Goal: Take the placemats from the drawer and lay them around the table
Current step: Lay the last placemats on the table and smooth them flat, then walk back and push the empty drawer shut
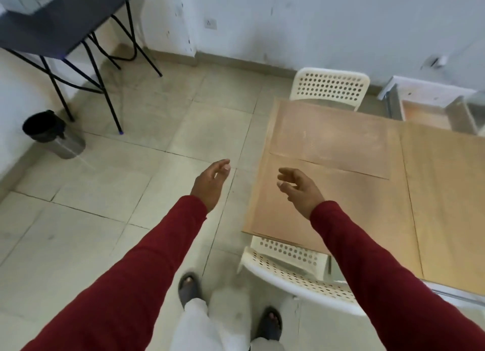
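Standing at the left edge of the wooden table (433,193), arms in red sleeves (157,259) stretched forward. Left hand (210,182) over bare floor tiles (131,167), fingers loosely spread, holding nothing. Right hand (299,186) above the table's near-left corner, fingers half curled, also empty. Two pinkish placemats (330,143) lying flat near that edge, overlapping. White perforated chairs (296,272) tucked at near and far sides. Drawer (425,114) pulled open beyond the table's far edge. Wide open floor leftward, toward bin (52,135) and black folding table (65,28).

Beige tile floor (131,167), scuffed white wall (315,22); black folding table (65,30) at 10 o'clock, bin (52,135) at 9.
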